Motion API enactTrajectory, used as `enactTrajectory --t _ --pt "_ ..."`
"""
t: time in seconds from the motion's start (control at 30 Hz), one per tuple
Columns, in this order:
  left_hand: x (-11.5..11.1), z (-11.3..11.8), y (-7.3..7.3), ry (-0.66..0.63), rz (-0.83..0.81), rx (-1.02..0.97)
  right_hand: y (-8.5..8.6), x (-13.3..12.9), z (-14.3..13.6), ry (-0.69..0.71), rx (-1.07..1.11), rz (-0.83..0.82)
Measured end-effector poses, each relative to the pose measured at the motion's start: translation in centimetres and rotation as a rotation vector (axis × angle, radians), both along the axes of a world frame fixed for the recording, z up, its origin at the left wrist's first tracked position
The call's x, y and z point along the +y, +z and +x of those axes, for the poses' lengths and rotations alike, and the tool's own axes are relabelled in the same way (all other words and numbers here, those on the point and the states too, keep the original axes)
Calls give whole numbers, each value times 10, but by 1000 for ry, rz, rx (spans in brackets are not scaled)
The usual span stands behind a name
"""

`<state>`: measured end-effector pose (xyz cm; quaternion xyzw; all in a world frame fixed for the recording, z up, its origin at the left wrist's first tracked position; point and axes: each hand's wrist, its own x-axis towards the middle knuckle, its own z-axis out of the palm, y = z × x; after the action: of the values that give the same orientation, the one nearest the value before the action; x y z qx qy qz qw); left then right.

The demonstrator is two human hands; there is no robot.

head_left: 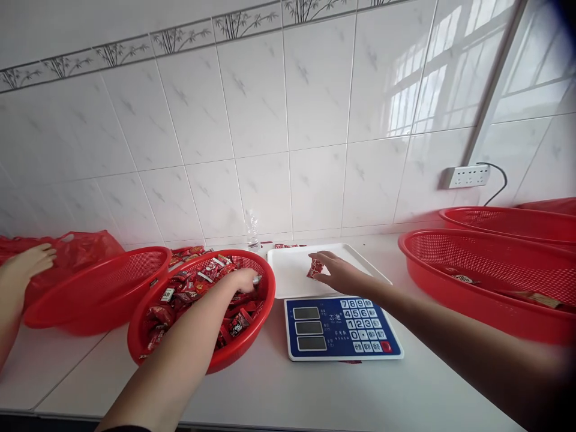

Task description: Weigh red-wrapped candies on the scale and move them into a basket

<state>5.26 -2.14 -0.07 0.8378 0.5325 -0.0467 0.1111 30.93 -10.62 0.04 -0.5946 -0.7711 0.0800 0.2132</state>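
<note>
My left hand (246,280) reaches into the right side of a red basket (266,273) full of red-wrapped packets (198,285). Its fingers are pressed together at a small whitish piece that I cannot make out. Over the white tray (288,273) of a blue scale (333,345), my right hand (330,270) holds a red and pale patterned packet (315,267) between thumb and fingers. The scale's keypad faces me, and its three display windows look blank.
At the far left, another person's hand (33,261) is over a red plastic bag (96,246), beside a second red basket (103,300). A clear bottle (252,230) stands by the wall. On the right are more red baskets (427,288) below a power strip (468,176).
</note>
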Motion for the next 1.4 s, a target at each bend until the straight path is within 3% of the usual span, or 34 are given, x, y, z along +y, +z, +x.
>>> enactTrajectory --t 0.17,0.23,0.37,0.47,0.53,0.63,0.73,0.87,1.13,1.3,1.4 --pt "11 -16 31 163 190 -288 8 -2 9 -20 -5 -5" --pt "12 -12 41 193 231 -514 10 -3 11 -23 11 -5" --pt "5 26 47 159 31 -1169 11 -4 10 -22 54 8" --pt "-6 62 40 168 -131 -1345 10 -5 6 -9 67 16" --pt "-11 79 32 206 -228 -1305 8 -6 4 5 61 21" --pt "-12 89 20 192 -275 -1078 4 -8 2 24 48 38" --pt "-6 86 11 151 -158 -868 1 -8 0 91 34 49" --pt "-2 78 4 113 -31 -742 -4 -7 -6 201 -29 65" --pt "-5 80 3 51 82 -624 -7 -3 -24 194 -111 105" --pt "8 41 15 129 153 -545 0 -4 -8 153 -180 -8" --pt "8 6 17 193 52 -412 4 -6 4 125 -148 -26"
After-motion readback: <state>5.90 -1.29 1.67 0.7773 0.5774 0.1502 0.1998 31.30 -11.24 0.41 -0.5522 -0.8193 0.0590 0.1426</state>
